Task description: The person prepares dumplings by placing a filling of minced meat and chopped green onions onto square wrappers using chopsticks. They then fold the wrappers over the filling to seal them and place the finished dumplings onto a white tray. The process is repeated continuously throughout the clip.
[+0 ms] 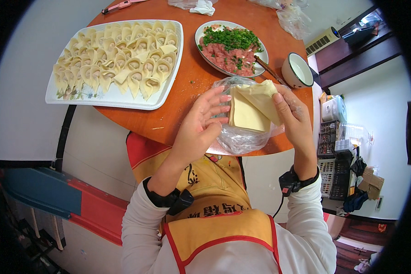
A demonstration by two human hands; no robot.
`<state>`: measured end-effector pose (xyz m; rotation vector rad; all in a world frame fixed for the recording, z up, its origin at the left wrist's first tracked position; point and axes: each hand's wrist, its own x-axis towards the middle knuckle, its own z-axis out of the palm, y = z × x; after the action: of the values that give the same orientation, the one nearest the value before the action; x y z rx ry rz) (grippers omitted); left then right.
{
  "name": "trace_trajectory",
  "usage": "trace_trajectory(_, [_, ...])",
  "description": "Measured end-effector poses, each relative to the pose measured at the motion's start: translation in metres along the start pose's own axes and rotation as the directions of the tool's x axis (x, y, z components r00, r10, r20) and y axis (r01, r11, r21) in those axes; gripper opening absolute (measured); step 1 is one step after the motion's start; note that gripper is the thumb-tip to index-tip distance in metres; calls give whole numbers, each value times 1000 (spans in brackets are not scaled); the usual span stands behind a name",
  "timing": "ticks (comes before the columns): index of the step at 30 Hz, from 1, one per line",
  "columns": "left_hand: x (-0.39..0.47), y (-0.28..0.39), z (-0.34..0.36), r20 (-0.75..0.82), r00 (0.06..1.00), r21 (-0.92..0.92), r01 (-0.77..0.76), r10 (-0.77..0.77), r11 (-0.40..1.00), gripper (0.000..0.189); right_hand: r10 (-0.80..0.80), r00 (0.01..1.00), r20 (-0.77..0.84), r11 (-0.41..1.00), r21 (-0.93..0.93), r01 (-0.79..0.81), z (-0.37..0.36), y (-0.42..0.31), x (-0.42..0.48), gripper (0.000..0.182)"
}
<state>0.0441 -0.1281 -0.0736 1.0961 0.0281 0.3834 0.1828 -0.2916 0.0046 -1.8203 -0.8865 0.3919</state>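
Note:
A stack of square dough wrappers (248, 114) lies on a clear plastic bag (239, 140) near the table's front edge. My right hand (293, 109) pinches the folded-back upper wrappers (260, 94) at their right side. Beside the stack's left edge, my left hand (205, 121) has its fingers apart and holds nothing. Behind the stack stands a plate of minced meat (226, 56) topped with chopped green herbs (231, 38), and wooden chopsticks (270, 71) rest on its rim. Rows of folded wontons (116, 54) fill most of a white tray (171, 92) at the left.
An enamel bowl (299, 70) with pale contents stands right of the plate. Plastic bags (293, 22), a crumpled white tissue (202, 7) and a pink-strapped watch (123, 4) lie towards the far side of the round wooden table (185, 89).

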Motion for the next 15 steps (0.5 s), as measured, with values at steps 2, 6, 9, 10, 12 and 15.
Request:
trace_trajectory(2, [0, 0, 0, 1, 1000, -3, -6, 6, 1000, 63, 2, 1000, 1, 1000, 3, -2, -1, 1, 0, 32])
trace_trajectory(6, [-1, 0, -1, -1, 1000, 0, 1, -1, 1000, 63, 7, 1000, 24, 997, 70, -9, 0, 3, -1, 32])
trace_trajectory(9, [-1, 0, -1, 1, 1000, -4, -1, 1, 1000, 62, -10, 997, 81, 998, 66, 5, 0, -1, -3, 30])
trace_trajectory(10, [-1, 1, -1, 2, 1000, -4, -4, 4, 1000, 62, -20, 994, 104, 999, 50, 15, 0, -2, -4, 30])
trace_trajectory(12, [-1, 1, -1, 7, 1000, 0, -8, 8, 1000, 61, -137, 981, 136, 969, -186, 161, 1, -5, -8, 32])
trace_trajectory(15, [-1, 0, -2, 13, 1000, 5, -10, 10, 1000, 61, -328, 920, 214, 810, -438, 390, 5, -6, -9, 43])
